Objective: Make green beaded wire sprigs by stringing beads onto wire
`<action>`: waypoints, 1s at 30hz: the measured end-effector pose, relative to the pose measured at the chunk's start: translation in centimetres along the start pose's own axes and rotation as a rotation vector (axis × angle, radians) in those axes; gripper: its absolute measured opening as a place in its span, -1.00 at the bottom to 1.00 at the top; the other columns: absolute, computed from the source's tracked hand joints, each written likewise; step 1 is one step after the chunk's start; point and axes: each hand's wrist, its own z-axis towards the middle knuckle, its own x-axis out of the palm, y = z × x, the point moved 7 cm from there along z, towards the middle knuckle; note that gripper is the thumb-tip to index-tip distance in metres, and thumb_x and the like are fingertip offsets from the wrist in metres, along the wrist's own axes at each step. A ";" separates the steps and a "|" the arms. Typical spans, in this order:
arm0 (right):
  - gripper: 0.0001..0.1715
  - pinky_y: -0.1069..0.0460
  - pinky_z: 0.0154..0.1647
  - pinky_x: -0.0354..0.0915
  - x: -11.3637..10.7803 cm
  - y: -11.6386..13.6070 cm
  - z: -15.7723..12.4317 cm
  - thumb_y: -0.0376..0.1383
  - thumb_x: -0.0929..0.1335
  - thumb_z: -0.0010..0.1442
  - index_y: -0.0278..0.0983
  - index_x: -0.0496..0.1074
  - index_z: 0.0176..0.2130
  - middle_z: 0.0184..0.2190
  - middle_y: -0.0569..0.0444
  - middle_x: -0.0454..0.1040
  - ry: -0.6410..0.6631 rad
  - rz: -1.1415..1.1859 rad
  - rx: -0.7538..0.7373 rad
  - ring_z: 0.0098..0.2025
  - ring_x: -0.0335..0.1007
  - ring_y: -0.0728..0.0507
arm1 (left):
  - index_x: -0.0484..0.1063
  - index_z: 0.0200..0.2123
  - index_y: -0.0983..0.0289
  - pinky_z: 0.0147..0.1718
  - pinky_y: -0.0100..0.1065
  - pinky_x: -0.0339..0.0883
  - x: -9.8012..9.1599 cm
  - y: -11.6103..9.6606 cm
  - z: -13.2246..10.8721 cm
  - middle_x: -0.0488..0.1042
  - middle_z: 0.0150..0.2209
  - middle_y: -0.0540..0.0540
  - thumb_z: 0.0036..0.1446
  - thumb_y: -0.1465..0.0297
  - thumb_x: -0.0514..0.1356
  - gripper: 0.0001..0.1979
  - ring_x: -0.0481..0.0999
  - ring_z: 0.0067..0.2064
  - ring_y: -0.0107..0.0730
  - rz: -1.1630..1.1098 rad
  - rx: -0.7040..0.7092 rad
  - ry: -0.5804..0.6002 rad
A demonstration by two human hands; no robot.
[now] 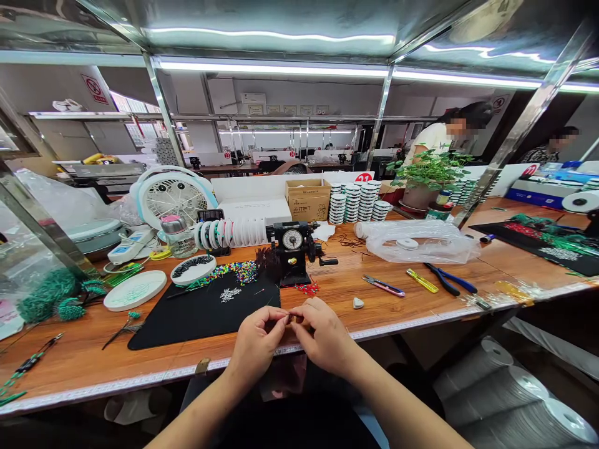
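Note:
My left hand (257, 340) and my right hand (325, 333) meet over the front edge of the wooden table (421, 305). Both pinch a tiny dark piece (294, 318) between their fingertips; it is too small to name. Just beyond the hands lies a black mat (187, 315) with a small white bead ornament (230, 294) and a heap of coloured beads (234, 272). A black hand-crank winder (294, 249) stands behind the mat.
Blue-handled pliers (452, 280), a yellow tool (421, 280) and small snips (384, 285) lie to the right. A white fan (171, 196), a cardboard box (307, 198), stacked white spools (355, 202) and a plastic bag (416, 240) stand behind. Two other people sit at the far right.

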 end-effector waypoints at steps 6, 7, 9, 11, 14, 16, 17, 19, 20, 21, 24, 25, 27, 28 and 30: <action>-0.79 -0.04 -0.23 0.20 0.7 0.4 -0.3 -0.40 0.20 0.24 -0.29 0.40 -0.21 -0.37 -0.03 0.39 -0.034 -0.213 -0.061 -0.28 0.22 -0.15 | 0.47 -0.41 0.25 -0.26 -0.32 0.36 0.2 -0.1 0.0 0.54 -0.36 0.08 0.11 0.38 0.11 -0.84 0.51 -0.30 -0.31 -0.007 -0.006 0.038; -0.76 -0.04 -0.24 0.19 0.8 0.4 -0.3 -0.41 0.18 0.25 -0.29 0.41 -0.23 -0.38 -0.02 0.38 -0.032 -0.221 -0.066 -0.30 0.21 -0.15 | 0.46 -0.40 0.25 -0.26 -0.32 0.36 0.2 -0.2 -0.1 0.53 -0.35 0.08 0.12 0.38 0.10 -0.84 0.50 -0.29 -0.31 0.003 0.013 0.048; -0.75 -0.02 -0.27 0.18 0.7 0.3 -0.2 -0.43 0.17 0.25 -0.29 0.40 -0.28 -0.40 -0.01 0.36 -0.037 -0.220 -0.053 -0.31 0.21 -0.14 | 0.44 -0.38 0.25 -0.26 -0.31 0.35 0.4 -0.6 -0.3 0.51 -0.34 0.08 0.14 0.39 0.07 -0.84 0.49 -0.28 -0.31 0.045 0.055 0.063; -0.77 -0.02 -0.28 0.17 0.3 0.3 -0.2 -0.45 0.18 0.22 -0.29 0.38 -0.34 -0.40 -0.01 0.35 -0.051 -0.206 -0.020 -0.32 0.21 -0.13 | 0.42 -0.37 0.24 -0.27 -0.30 0.34 0.5 -1.0 -0.6 0.48 -0.33 0.09 0.16 0.39 0.04 -0.83 0.46 -0.27 -0.30 0.106 0.099 0.072; -0.83 -0.01 -0.28 0.16 -0.1 0.3 -0.2 -0.46 0.22 0.18 -0.29 0.34 -0.39 -0.40 0.02 0.35 -0.043 -0.149 0.034 -0.32 0.21 -0.12 | 0.37 -0.37 0.23 -0.26 -0.28 0.32 0.8 -1.5 -0.9 0.44 -0.34 0.08 0.18 0.41 -0.01 -0.82 0.43 -0.28 -0.30 0.175 0.164 0.086; -0.85 0.01 -0.29 0.16 -0.2 0.2 -0.1 -0.47 0.24 0.15 -0.28 0.32 -0.41 -0.41 0.05 0.36 -0.024 -0.101 0.062 -0.32 0.22 -0.10 | 0.37 -0.36 0.23 -0.27 -0.29 0.32 1.0 -1.6 -0.9 0.43 -0.35 0.07 0.19 0.42 -0.02 -0.81 0.43 -0.29 -0.31 0.190 0.171 0.093; -0.85 0.02 -0.30 0.16 -0.2 0.2 -0.1 -0.48 0.24 0.14 -0.28 0.32 -0.42 -0.41 0.06 0.36 -0.015 -0.081 0.070 -0.33 0.23 -0.09 | 0.37 -0.35 0.22 -0.27 -0.29 0.32 1.0 -1.5 -0.9 0.44 -0.35 0.07 0.18 0.42 -0.02 -0.82 0.43 -0.29 -0.31 0.191 0.165 0.091; -0.84 0.03 -0.32 0.15 -0.3 0.1 0.0 -0.48 0.25 0.13 -0.28 0.31 -0.43 -0.42 0.07 0.36 -0.002 -0.055 0.076 -0.34 0.23 -0.08 | 0.40 -0.31 0.21 -0.27 -0.31 0.33 1.0 -1.4 -0.8 0.46 -0.34 0.06 0.18 0.43 -0.02 -0.81 0.45 -0.29 -0.32 0.188 0.163 0.103; -0.84 0.03 -0.33 0.15 -0.3 0.0 0.0 -0.48 0.25 0.13 -0.28 0.31 -0.44 -0.43 0.08 0.35 0.004 -0.047 0.077 -0.35 0.23 -0.08 | 0.41 -0.29 0.20 -0.26 -0.31 0.33 1.1 -1.4 -0.7 0.47 -0.33 0.07 0.18 0.43 -0.02 -0.79 0.45 -0.28 -0.32 0.190 0.175 0.121; -0.84 0.04 -0.34 0.14 -0.3 -0.1 0.0 -0.48 0.25 0.13 -0.28 0.31 -0.44 -0.44 0.08 0.36 0.009 -0.040 0.078 -0.36 0.23 -0.07 | 0.42 -0.27 0.20 -0.26 -0.32 0.33 1.1 -1.4 -0.7 0.47 -0.33 0.07 0.19 0.43 -0.03 -0.77 0.45 -0.28 -0.32 0.197 0.194 0.144; -0.85 0.04 -0.34 0.14 -0.1 -0.4 -0.2 -0.46 0.26 0.14 -0.28 0.31 -0.44 -0.44 0.09 0.37 0.014 -0.014 0.087 -0.36 0.25 -0.06 | 0.44 -0.26 0.21 -0.27 -0.32 0.31 1.4 -1.6 -0.8 0.45 -0.36 0.09 0.21 0.44 -0.07 -0.72 0.44 -0.30 -0.32 0.269 0.235 0.213; -0.85 0.05 -0.34 0.14 0.0 -0.5 -0.2 -0.46 0.26 0.14 -0.28 0.32 -0.44 -0.43 0.09 0.37 0.015 -0.006 0.094 -0.36 0.25 -0.06 | 0.43 -0.27 0.22 -0.28 -0.31 0.30 1.4 -1.6 -0.9 0.44 -0.37 0.10 0.21 0.44 -0.08 -0.72 0.43 -0.31 -0.31 0.299 0.231 0.220; -0.85 0.05 -0.34 0.13 0.1 -0.7 -0.2 -0.46 0.26 0.15 -0.28 0.32 -0.43 -0.42 0.09 0.38 0.013 -0.001 0.115 -0.36 0.26 -0.06 | 0.42 -0.30 0.24 -0.29 -0.30 0.28 1.3 -1.5 -0.9 0.44 -0.36 0.12 0.21 0.45 -0.08 -0.73 0.42 -0.31 -0.29 0.331 0.199 0.224; -0.85 0.05 -0.35 0.13 0.1 -0.8 -0.3 -0.46 0.26 0.15 -0.28 0.32 -0.43 -0.42 0.09 0.38 0.013 -0.003 0.126 -0.36 0.26 -0.06 | 0.41 -0.32 0.25 -0.30 -0.30 0.28 1.3 -1.4 -0.9 0.44 -0.36 0.12 0.21 0.44 -0.08 -0.73 0.42 -0.31 -0.29 0.325 0.171 0.228; -0.85 0.06 -0.36 0.13 0.1 -0.8 -0.2 -0.46 0.26 0.14 -0.28 0.32 -0.44 -0.42 0.09 0.38 0.020 -0.011 0.144 -0.36 0.26 -0.06 | 0.41 -0.35 0.24 -0.31 -0.32 0.27 1.2 -1.2 -0.7 0.45 -0.37 0.10 0.20 0.43 -0.07 -0.74 0.42 -0.32 -0.30 0.271 0.110 0.254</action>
